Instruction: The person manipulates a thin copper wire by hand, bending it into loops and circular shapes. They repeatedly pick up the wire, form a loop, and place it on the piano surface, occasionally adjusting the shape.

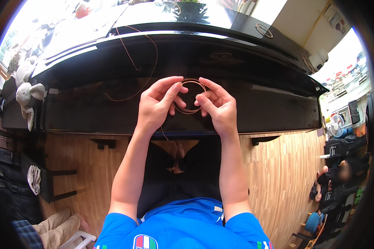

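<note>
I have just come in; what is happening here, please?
A person in a blue short-sleeved shirt holds a round coil of thin copper-coloured wire between the left hand and the right hand, in front of a glossy black piano-like cabinet. A loose, curved copper-coloured wire shows to the left, and a thin wire ring lies at the upper right.

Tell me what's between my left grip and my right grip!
In the head view, a coil of copper-coloured wire sits between your left grip and your right grip, with both holding it.
</note>
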Demonstrator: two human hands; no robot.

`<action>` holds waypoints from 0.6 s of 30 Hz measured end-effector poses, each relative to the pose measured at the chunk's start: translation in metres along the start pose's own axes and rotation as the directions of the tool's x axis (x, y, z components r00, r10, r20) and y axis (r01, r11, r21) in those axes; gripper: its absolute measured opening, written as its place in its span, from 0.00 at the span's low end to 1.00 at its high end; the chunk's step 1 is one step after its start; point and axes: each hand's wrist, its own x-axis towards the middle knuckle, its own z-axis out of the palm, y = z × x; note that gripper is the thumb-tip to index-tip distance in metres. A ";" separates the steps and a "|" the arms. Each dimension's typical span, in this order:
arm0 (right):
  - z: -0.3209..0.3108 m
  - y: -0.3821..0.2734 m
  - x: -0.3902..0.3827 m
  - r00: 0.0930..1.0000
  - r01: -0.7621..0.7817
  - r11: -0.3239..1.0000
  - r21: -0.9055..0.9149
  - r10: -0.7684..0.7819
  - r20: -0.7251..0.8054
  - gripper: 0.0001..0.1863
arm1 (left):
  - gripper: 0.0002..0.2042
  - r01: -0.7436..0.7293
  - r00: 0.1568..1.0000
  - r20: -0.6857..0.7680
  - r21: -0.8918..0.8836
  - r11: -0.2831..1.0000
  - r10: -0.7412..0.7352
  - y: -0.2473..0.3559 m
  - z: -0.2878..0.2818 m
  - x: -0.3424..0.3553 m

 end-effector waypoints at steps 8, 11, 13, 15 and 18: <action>-0.003 0.001 0.001 0.996 0.012 0.997 0.077 -0.005 -0.089 0.20 | 0.20 0.088 0.980 0.192 -0.212 0.973 -0.046 0.007 -0.003 0.001; 0.003 0.000 0.002 0.997 0.044 0.999 -0.029 -0.046 -0.069 0.20 | 0.15 0.134 0.980 0.161 -0.109 0.985 -0.115 0.009 -0.004 0.000; 0.000 -0.002 0.001 0.999 0.047 0.997 -0.059 -0.048 -0.012 0.18 | 0.11 0.154 0.966 0.215 -0.018 0.988 -0.146 -0.002 -0.017 0.002; 0.000 -0.005 0.000 0.998 0.031 0.999 -0.016 -0.030 0.061 0.17 | 0.10 0.152 0.970 0.210 -0.125 0.980 -0.123 0.008 -0.011 -0.001; -0.003 -0.008 -0.002 0.993 -0.034 0.999 0.037 0.029 0.110 0.17 | 0.15 0.179 0.932 0.342 -0.142 0.973 -0.122 0.013 -0.006 -0.001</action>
